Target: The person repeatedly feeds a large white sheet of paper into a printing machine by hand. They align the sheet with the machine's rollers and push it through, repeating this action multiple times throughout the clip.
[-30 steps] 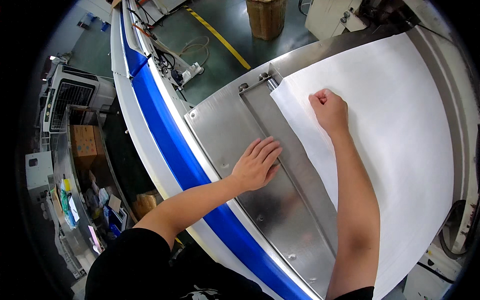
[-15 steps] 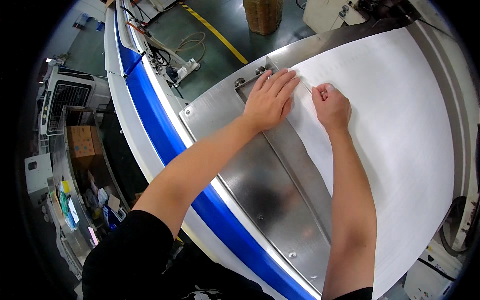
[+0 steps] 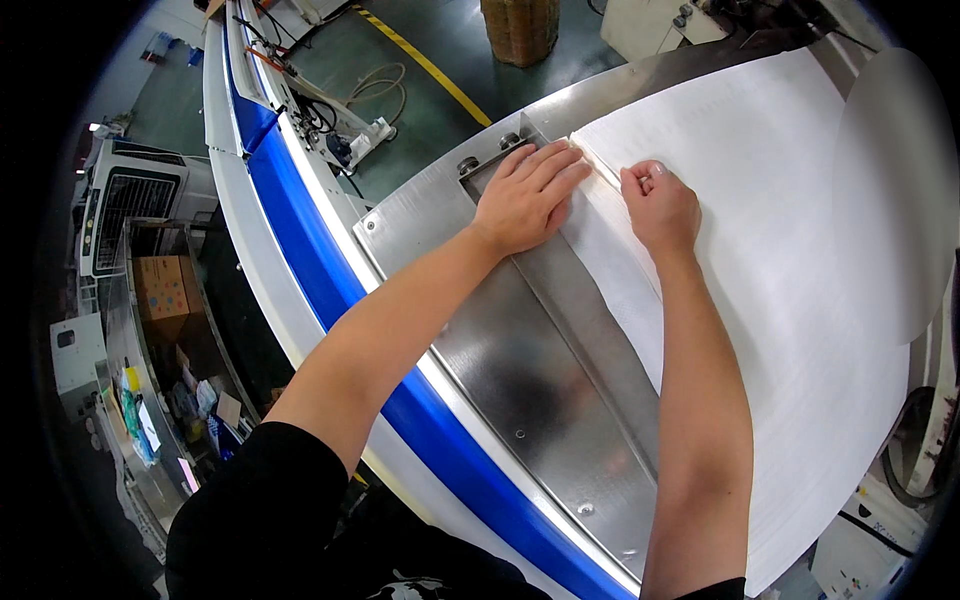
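Note:
A broad stack of white sheets [image 3: 790,300] lies over the metal table; whether it is paper or another thin material I cannot tell. My right hand [image 3: 660,208] is closed in a pinch at the top sheets' left edge, its fingertips partly hidden. To its left, my left hand [image 3: 525,198] lies palm down with fingers stretched out, holding nothing. Its fingertips touch the sheets' far left corner, and its palm covers part of a raised metal strip [image 3: 560,300]. Between the hands, the stack's layered edge shows as a pale line, with a lower sheet reaching further left.
Two dark knobs [image 3: 468,166] sit at the strip's far end. A blue-and-white rail [image 3: 290,220] curves along the table's left. Beyond stand a brown roll [image 3: 520,30] and a hose [image 3: 380,85] on the floor. A cardboard box [image 3: 165,290] is at far left.
The top sheets' edge between my hands has spread apart from the lower sheet. A blurred pale shape has come up at the right. My hands have hardly moved; the view shifts slightly.

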Demonstrator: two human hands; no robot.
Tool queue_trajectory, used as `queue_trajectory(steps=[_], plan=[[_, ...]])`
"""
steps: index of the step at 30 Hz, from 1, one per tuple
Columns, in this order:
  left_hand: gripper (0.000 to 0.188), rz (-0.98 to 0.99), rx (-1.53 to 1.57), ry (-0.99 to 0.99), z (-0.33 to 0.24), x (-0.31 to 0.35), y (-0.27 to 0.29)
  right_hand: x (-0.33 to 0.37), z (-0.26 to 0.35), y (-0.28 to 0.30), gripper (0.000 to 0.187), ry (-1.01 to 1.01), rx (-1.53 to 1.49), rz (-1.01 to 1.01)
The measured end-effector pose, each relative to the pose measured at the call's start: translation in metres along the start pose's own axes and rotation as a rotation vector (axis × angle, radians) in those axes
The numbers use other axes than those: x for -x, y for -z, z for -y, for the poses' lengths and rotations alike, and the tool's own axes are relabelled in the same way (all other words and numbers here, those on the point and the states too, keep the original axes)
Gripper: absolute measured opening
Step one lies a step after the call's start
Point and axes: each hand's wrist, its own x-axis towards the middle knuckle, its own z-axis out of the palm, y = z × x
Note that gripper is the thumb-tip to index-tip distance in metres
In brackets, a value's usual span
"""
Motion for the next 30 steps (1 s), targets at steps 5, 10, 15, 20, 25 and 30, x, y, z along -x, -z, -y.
queue_trajectory(steps=[5,10,15,20,25,30], plan=[[0.038,-0.004,0.004,-0.020,0.000,0.002,-0.001,0.001,-0.001,-0.001,0.017,0.001,0.056,-0.001],[0.035,-0.026,0.001,-0.022,0.004,0.005,-0.002,0.000,0.003,0.002,0.017,-0.028,0.034,0.030],[0.040,0.055,-0.059,-0.058,0.006,0.011,0.016,0.011,0.005,0.005,0.020,-0.017,-0.127,0.025],[0.040,0.287,-0.023,-0.267,0.010,-0.011,0.034,0.094,0.007,0.027,0.027,-0.004,-0.232,-0.062],[0.043,0.804,-0.369,-0.195,-0.004,-0.035,0.060,0.226,-0.065,0.065,0.038,-0.239,0.274,-0.099],[0.045,0.954,-0.554,-0.208,-0.030,-0.061,0.046,0.380,-0.201,0.151,0.043,-0.479,0.547,-0.186]])
